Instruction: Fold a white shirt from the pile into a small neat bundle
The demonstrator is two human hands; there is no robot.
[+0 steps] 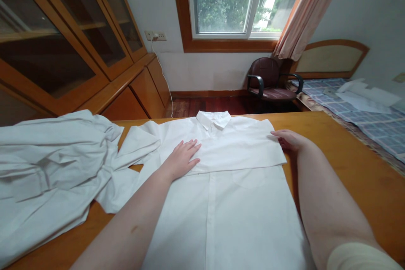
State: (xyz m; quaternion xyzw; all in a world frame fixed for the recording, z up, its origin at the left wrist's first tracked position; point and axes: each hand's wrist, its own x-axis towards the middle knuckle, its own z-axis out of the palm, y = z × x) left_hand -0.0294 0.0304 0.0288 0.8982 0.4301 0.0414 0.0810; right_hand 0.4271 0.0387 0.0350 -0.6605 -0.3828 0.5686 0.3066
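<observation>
A white collared shirt point(234, 185) lies flat, front up, on the wooden table point(348, 164), its collar point(213, 119) pointing away from me. One sleeve is folded across the chest. My left hand point(182, 159) rests flat on the folded sleeve left of the placket, fingers stretched out. My right hand point(289, 139) sits at the shirt's right shoulder edge, its fingers curled on the fabric fold there. The shirt's other sleeve point(139, 145) spreads out to the left.
A heap of crumpled white cloth point(47, 168) covers the table's left end. Glass-door wooden cabinets point(72, 38) stand on the left. A dark armchair point(268, 80) sits under the window, and a bed point(363, 114) with a checked cover lies at right.
</observation>
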